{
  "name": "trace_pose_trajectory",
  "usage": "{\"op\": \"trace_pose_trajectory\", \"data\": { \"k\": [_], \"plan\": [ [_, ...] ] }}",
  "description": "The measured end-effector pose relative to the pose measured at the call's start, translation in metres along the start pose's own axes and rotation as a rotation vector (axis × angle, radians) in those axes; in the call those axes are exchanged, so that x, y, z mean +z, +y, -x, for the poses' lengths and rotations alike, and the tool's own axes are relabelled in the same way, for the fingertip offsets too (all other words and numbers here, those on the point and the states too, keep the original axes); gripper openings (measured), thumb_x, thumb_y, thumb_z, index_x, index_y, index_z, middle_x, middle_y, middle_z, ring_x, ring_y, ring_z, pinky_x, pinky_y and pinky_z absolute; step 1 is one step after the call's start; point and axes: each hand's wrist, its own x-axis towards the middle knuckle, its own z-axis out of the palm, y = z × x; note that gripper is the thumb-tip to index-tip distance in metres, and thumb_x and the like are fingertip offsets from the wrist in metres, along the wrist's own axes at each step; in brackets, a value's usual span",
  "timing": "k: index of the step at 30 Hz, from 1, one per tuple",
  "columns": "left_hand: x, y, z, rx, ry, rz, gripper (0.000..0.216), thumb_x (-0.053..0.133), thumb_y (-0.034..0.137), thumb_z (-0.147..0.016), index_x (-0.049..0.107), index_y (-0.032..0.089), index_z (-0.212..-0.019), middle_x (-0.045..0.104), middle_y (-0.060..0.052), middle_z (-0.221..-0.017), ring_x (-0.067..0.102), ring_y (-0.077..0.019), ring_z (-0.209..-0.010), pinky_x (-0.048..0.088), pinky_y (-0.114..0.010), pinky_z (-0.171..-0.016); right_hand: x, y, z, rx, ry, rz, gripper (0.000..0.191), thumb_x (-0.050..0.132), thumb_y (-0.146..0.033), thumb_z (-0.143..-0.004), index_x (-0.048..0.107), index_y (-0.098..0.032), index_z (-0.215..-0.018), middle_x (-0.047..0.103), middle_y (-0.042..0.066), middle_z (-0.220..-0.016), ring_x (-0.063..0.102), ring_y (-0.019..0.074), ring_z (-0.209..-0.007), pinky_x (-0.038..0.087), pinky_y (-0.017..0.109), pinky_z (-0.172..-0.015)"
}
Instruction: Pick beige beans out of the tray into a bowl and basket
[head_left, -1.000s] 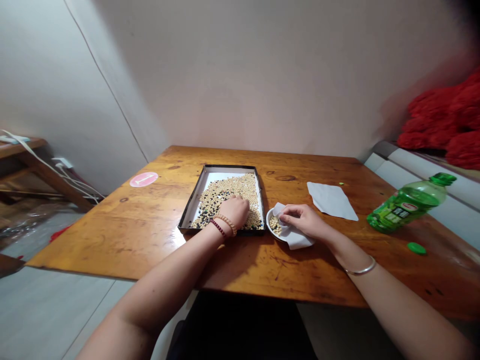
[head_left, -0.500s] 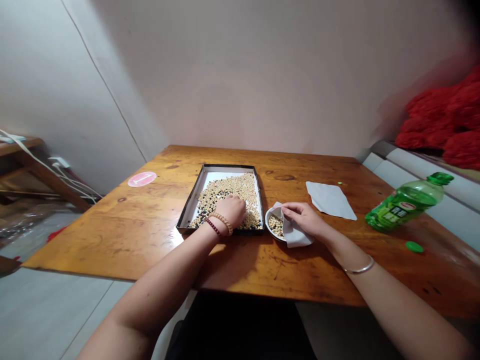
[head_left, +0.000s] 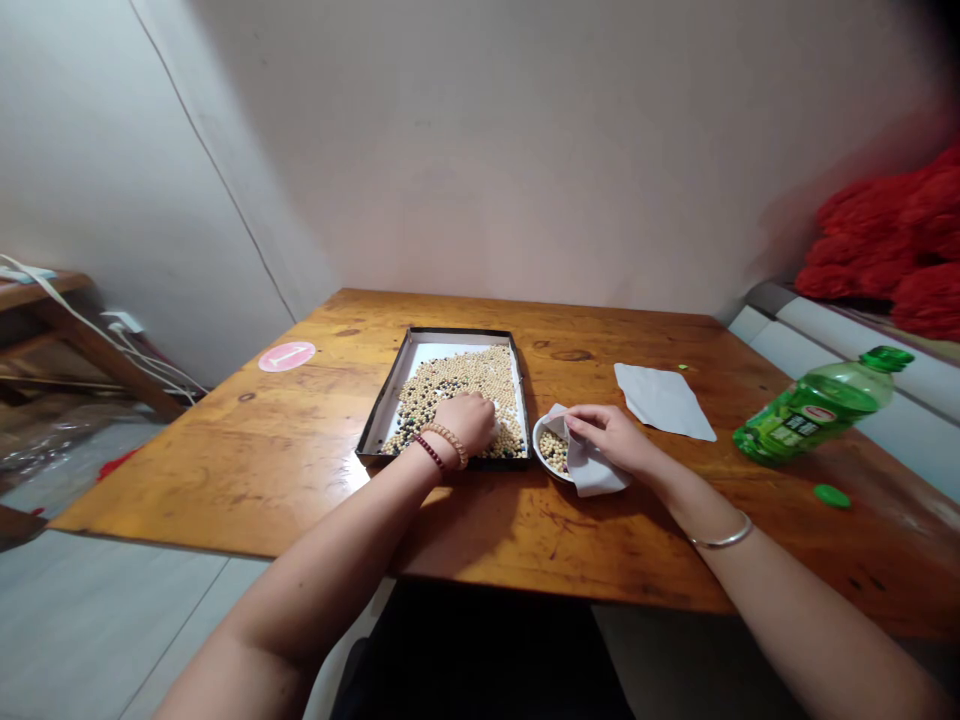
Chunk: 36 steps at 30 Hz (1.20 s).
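Now the right hand (head_left: 606, 435) pinches the paper (head_left: 598, 475) aside, baring more beans (head_left: 553, 450) in the bowl (head_left: 537, 450), seemingly easing access; the left hand (head_left: 466, 422) stays over beans in the tray (head_left: 431, 353), its grip hidden.

A plain pale wall (head_left: 480, 150) stood behind the wooden worktop (head_left: 300, 450), lit more brightly at the left than at the right, with a thin cable (head_left: 217, 168) running diagonally down its left section. At the left, a low wooden stand (head_left: 112, 365) stood beside a white power strip (head_left: 124, 322), above a floor (head_left: 82, 600) of light tiles. At the right, a white-panelled unit (head_left: 840, 335) supported a bright red heap (head_left: 892, 230), and glare marked the worktop's varnished surface.
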Motion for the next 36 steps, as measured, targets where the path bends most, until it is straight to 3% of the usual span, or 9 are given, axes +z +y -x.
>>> {"op": "trace_pose_trajectory", "data": {
  "k": [6,12,23,29,32,36],
  "plan": [
    [0.003,0.002,0.0,0.007,0.043,-0.031,0.028,0.044,0.025,-0.084,0.069,0.011,-0.082,0.063,-0.015,-0.092,0.058,-0.0243,-0.091,0.049,-0.034,-0.078,-0.001,0.0,0.0,-0.018,0.011,-0.023,0.045,0.058,-0.052,-0.078,0.072,-0.013,-0.096,0.072,0.011,-0.096,0.064,0.0235,-0.083,0.049,0.034,-0.075],
    [0.001,0.002,0.0,-0.003,0.088,0.006,0.026,0.05,0.03,-0.084,0.069,0.012,-0.081,0.062,-0.015,-0.094,0.057,-0.0243,-0.09,0.048,-0.036,-0.081,-0.001,0.005,-0.002,-0.043,0.038,-0.054,0.041,0.058,-0.05,-0.08,0.073,-0.017,-0.099,0.071,0.01,-0.103,0.063,0.0256,-0.094,0.048,0.036,-0.082],
    [-0.004,0.003,0.003,0.037,-0.014,-0.011,0.025,0.047,0.027,-0.081,0.068,0.012,-0.08,0.063,-0.013,-0.088,0.06,-0.0237,-0.085,0.049,-0.033,-0.073,-0.001,0.007,-0.003,-0.027,0.066,-0.029,0.042,0.058,-0.05,-0.079,0.073,-0.016,-0.097,0.072,0.009,-0.095,0.063,0.0229,-0.084,0.049,0.032,-0.074],
    [0.002,0.001,0.0,0.079,0.028,-0.032,0.028,0.043,0.023,-0.085,0.067,0.01,-0.08,0.063,-0.014,-0.086,0.06,-0.0244,-0.085,0.048,-0.035,-0.075,-0.001,0.008,-0.003,-0.018,0.07,-0.036,0.042,0.058,-0.051,-0.079,0.073,-0.015,-0.096,0.072,0.009,-0.094,0.063,0.0224,-0.08,0.049,0.032,-0.071],
    [-0.002,0.004,-0.001,0.073,0.101,0.09,0.025,0.045,0.025,-0.088,0.066,0.012,-0.084,0.065,-0.012,-0.089,0.06,-0.0214,-0.085,0.047,-0.032,-0.075,0.0,0.007,-0.003,-0.003,0.092,-0.066,0.041,0.059,-0.051,-0.077,0.073,-0.016,-0.095,0.072,0.009,-0.092,0.063,0.0219,-0.079,0.049,0.032,-0.07],
    [-0.01,0.016,0.003,0.262,0.068,0.441,0.022,0.048,0.033,-0.09,0.063,0.017,-0.093,0.067,-0.005,-0.09,0.061,-0.0155,-0.081,0.046,-0.026,-0.073,0.0,0.005,-0.003,0.019,0.11,-0.143,0.042,0.062,-0.051,-0.076,0.073,-0.017,-0.096,0.072,0.008,-0.092,0.063,0.0215,-0.08,0.05,0.032,-0.071]
  ]
}}
